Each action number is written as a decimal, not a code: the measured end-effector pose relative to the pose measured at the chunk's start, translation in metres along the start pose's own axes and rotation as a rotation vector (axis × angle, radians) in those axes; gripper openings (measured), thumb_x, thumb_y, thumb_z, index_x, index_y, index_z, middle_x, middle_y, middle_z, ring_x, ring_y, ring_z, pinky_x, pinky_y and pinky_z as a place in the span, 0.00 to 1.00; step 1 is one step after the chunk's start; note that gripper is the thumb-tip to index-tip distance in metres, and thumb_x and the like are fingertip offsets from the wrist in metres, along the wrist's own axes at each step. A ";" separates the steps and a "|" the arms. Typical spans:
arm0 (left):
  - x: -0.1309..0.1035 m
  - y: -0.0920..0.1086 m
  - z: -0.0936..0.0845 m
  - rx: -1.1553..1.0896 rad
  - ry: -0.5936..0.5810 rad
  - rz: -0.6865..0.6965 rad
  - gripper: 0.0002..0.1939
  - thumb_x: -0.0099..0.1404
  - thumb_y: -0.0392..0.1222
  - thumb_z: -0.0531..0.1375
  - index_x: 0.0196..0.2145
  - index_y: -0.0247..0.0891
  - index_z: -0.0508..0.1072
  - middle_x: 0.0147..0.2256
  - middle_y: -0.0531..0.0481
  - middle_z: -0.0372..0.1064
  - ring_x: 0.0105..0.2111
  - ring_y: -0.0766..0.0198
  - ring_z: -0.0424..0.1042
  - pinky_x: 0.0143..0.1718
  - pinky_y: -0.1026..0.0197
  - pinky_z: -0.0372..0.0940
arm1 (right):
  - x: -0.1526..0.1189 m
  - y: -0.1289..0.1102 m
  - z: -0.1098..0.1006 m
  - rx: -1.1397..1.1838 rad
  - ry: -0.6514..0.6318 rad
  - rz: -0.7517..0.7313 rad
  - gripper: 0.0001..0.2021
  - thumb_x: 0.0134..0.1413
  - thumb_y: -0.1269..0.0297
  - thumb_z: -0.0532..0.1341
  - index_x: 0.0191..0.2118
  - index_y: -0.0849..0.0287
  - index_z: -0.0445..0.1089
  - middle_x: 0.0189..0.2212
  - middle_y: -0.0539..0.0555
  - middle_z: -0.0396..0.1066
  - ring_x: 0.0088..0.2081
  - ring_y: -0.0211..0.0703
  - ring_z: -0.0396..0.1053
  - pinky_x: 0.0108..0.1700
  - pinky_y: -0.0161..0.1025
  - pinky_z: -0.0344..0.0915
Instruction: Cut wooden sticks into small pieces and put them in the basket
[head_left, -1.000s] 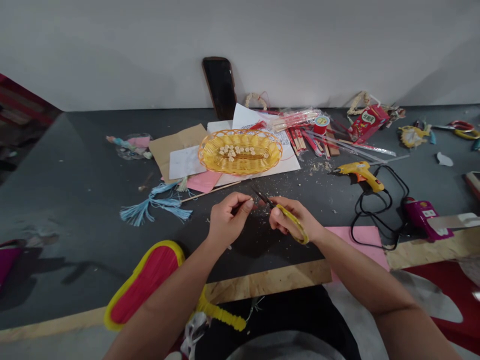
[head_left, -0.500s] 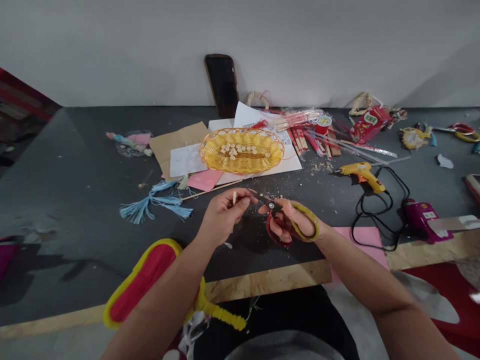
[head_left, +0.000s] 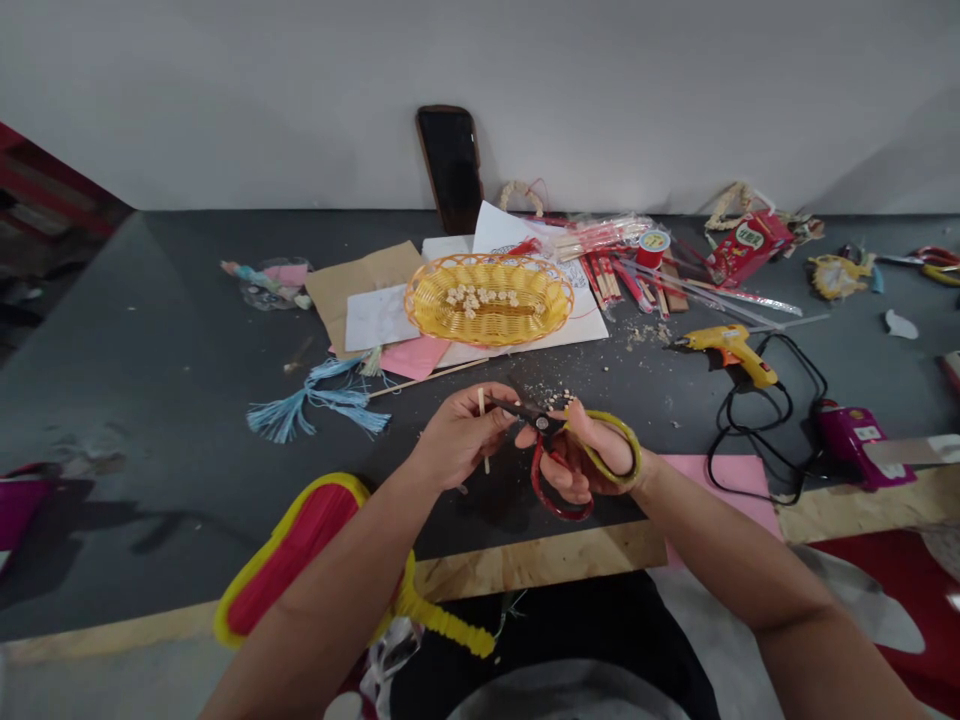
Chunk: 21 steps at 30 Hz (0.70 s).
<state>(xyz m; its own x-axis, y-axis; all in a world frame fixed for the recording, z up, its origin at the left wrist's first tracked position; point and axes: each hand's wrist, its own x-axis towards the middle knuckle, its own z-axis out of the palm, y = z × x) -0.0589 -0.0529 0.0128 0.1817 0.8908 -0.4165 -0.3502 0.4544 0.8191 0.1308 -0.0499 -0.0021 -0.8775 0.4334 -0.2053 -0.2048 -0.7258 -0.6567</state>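
Note:
My left hand [head_left: 463, 430] pinches a short, thin, pale stick [head_left: 481, 402], held almost upright between the fingers. In my right hand [head_left: 589, 450] is a pair of scissors [head_left: 541, 424] with one yellow and one red handle loop. The dark blades point left and reach the fingers of my left hand beside the stick; whether they touch it, I cannot tell. Pale crumbs [head_left: 559, 398] lie on the dark table behind the scissors. Beyond the hands stands a yellow woven basket [head_left: 491, 333] with several small cream flower-shaped pieces [head_left: 471, 300] in it.
A yellow glue gun [head_left: 731, 350] with a black cord lies to the right. Blue tassels [head_left: 311, 405] and a thin stick [head_left: 427, 380] lie left. A phone [head_left: 452, 170] leans on the wall. Near the front edge is a red and yellow padded piece [head_left: 300, 550].
The scissors have tilted and opened wider, their red loop swinging lower. The pale stick in my left hand now shows more of its length. The whole view has shifted slightly.

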 end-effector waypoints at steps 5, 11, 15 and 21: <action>0.000 0.000 -0.002 0.057 -0.047 0.048 0.19 0.45 0.49 0.72 0.28 0.36 0.71 0.16 0.60 0.57 0.12 0.78 0.48 0.14 0.70 0.42 | -0.007 -0.003 -0.001 -0.128 -0.017 -0.024 0.36 0.53 0.31 0.48 0.49 0.61 0.64 0.19 0.44 0.62 0.15 0.29 0.52 0.17 0.29 0.52; -0.001 0.004 0.001 0.066 -0.065 0.056 0.18 0.49 0.50 0.70 0.28 0.34 0.72 0.24 0.51 0.68 0.15 0.78 0.50 0.14 0.70 0.42 | -0.012 -0.013 0.001 -0.819 0.496 -0.535 0.27 0.51 0.44 0.63 0.50 0.58 0.64 0.26 0.48 0.67 0.24 0.34 0.64 0.27 0.34 0.62; -0.002 0.003 0.004 0.078 -0.038 0.012 0.20 0.47 0.51 0.71 0.28 0.33 0.71 0.25 0.50 0.70 0.15 0.79 0.49 0.14 0.70 0.40 | -0.005 -0.011 -0.001 -1.361 0.625 -0.651 0.21 0.54 0.52 0.63 0.50 0.56 0.66 0.39 0.55 0.72 0.33 0.39 0.69 0.37 0.38 0.67; -0.001 0.002 0.003 0.050 0.006 0.062 0.19 0.48 0.49 0.70 0.28 0.36 0.67 0.23 0.51 0.71 0.14 0.78 0.49 0.15 0.71 0.41 | -0.003 -0.012 -0.001 -1.679 0.612 -0.629 0.19 0.55 0.55 0.62 0.50 0.59 0.67 0.41 0.58 0.73 0.43 0.48 0.69 0.48 0.44 0.66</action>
<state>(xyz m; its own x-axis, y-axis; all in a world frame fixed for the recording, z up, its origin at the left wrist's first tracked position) -0.0570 -0.0530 0.0157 0.1551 0.9172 -0.3669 -0.3147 0.3979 0.8618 0.1361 -0.0423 0.0058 -0.5227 0.7696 0.3668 0.5174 0.6283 -0.5810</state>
